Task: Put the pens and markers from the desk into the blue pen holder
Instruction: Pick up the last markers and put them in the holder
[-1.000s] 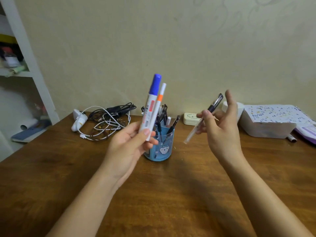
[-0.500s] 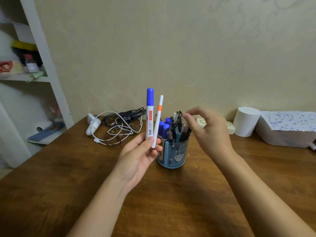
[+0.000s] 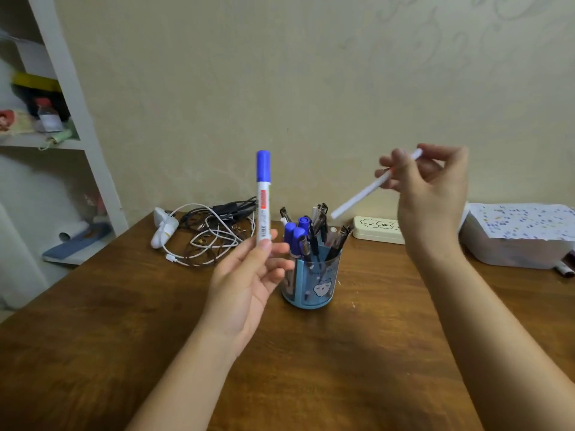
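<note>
The blue pen holder (image 3: 314,279) stands on the wooden desk (image 3: 357,353) at the centre, with several pens and blue-capped markers upright in it. My left hand (image 3: 249,281), just left of the holder, pinches a white marker with a blue cap (image 3: 263,197) upright. My right hand (image 3: 432,188) is raised above and to the right of the holder. It grips a thin white pen with an orange band (image 3: 364,194), tilted with its lower end pointing down-left toward the holder's top.
A tangle of white and black cables with a white charger (image 3: 208,231) lies behind my left hand. A cream case (image 3: 378,233) and a white box with dotted paper (image 3: 519,237) sit at the back right. One dark marker (image 3: 564,270) lies by that box. Shelves (image 3: 46,135) stand left.
My right hand put the clear pen into the holder, then took the thin orange-banded pen from my left hand and lifted it up right. My left hand keeps only the blue-capped marker.
</note>
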